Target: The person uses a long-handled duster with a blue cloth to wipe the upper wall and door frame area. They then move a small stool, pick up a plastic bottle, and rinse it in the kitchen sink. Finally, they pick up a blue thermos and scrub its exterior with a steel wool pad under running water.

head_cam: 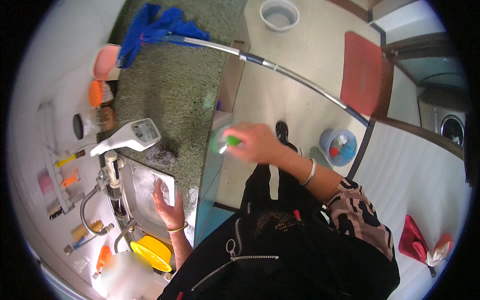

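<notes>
My left hand [169, 210] reaches over the stainless steel sink [144, 200], its fingers spread by the corner of the rim. I see nothing held in it. White foam or glare covers part of the sink. My right hand [255, 144] is closed around a small green-handled object [233, 141], blurred and partly hidden by the fingers; its kind is unclear. That hand hovers past the front edge of the speckled stone counter [165, 90]. A grey scouring pad [161, 154] and a white hand-held device [138, 135] lie on the counter behind the sink.
A mop with a metal pole [300, 78] and blue cloth head [150, 30] stretches from counter across the floor. A tap [112, 170] and yellow basin [152, 252] flank the sink. On the floor are a blue bucket [324, 144], a grey basin [279, 17] and a red mat [360, 73].
</notes>
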A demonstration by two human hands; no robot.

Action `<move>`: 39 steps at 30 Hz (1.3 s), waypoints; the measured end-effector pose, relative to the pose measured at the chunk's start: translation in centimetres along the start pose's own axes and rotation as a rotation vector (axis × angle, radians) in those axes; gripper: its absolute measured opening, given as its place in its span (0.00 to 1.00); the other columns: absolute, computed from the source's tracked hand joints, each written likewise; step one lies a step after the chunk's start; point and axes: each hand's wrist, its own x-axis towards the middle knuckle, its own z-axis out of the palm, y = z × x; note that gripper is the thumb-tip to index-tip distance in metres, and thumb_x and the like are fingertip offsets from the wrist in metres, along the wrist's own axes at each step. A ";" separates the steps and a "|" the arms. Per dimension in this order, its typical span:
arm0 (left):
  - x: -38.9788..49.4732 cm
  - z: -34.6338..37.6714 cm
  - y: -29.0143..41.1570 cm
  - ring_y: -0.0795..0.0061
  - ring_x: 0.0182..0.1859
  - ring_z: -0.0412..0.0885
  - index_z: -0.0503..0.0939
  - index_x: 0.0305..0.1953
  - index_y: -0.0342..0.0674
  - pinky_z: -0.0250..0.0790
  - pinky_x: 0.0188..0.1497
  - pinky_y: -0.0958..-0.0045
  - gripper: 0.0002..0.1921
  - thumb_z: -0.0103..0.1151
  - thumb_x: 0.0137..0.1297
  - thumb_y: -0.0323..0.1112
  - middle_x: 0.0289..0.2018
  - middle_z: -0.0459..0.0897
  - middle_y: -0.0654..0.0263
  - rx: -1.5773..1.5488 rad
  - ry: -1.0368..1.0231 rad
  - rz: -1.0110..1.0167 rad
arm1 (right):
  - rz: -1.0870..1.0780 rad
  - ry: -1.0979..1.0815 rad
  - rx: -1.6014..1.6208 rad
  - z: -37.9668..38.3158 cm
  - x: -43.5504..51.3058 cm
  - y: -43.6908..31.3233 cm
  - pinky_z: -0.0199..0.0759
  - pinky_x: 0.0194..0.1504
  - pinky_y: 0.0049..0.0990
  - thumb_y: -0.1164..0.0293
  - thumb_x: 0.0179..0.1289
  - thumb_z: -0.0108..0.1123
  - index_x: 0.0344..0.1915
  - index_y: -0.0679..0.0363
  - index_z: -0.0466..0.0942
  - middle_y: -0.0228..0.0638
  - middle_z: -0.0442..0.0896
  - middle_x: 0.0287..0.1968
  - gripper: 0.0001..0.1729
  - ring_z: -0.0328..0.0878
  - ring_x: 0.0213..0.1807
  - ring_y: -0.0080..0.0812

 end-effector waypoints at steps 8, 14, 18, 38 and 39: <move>2.2 7.7 2.1 0.45 0.68 0.56 0.63 0.63 0.39 0.47 0.68 0.47 0.38 0.64 0.47 0.33 0.65 0.60 0.48 0.263 -0.090 0.113 | 0.513 0.113 -0.266 9.5 0.5 28.4 0.74 0.33 0.39 0.64 0.54 0.60 0.47 0.46 0.77 0.41 0.77 0.32 0.17 0.79 0.34 0.46; 0.4 10.0 1.0 0.45 0.64 0.62 0.67 0.61 0.38 0.53 0.64 0.47 0.32 0.62 0.55 0.40 0.62 0.65 0.46 0.425 -0.159 0.071 | 0.542 -0.047 -0.358 21.2 8.2 41.8 0.75 0.37 0.40 0.68 0.56 0.57 0.48 0.45 0.77 0.43 0.75 0.38 0.17 0.79 0.36 0.46; 0.1 11.0 0.2 0.41 0.62 0.64 0.66 0.62 0.38 0.61 0.61 0.51 0.31 0.62 0.57 0.36 0.63 0.61 0.39 0.440 -0.186 0.097 | 0.548 -0.185 -0.385 27.2 11.0 46.3 0.74 0.38 0.41 0.67 0.56 0.56 0.47 0.48 0.77 0.44 0.76 0.38 0.16 0.78 0.37 0.47; -0.6 10.5 0.1 0.43 0.58 0.68 0.71 0.60 0.38 0.63 0.56 0.51 0.27 0.60 0.57 0.33 0.63 0.63 0.42 0.277 -0.128 -0.048 | 0.640 -0.436 -0.244 20.5 4.4 40.0 0.73 0.42 0.45 0.63 0.56 0.55 0.41 0.63 0.74 0.49 0.80 0.39 0.16 0.77 0.43 0.54; -0.5 10.6 0.0 0.45 0.59 0.68 0.72 0.59 0.39 0.64 0.56 0.55 0.26 0.60 0.58 0.35 0.64 0.63 0.43 0.228 -0.097 0.047 | 0.673 -0.496 -0.260 17.6 2.7 37.1 0.73 0.42 0.45 0.63 0.56 0.55 0.40 0.63 0.74 0.50 0.80 0.39 0.17 0.77 0.43 0.54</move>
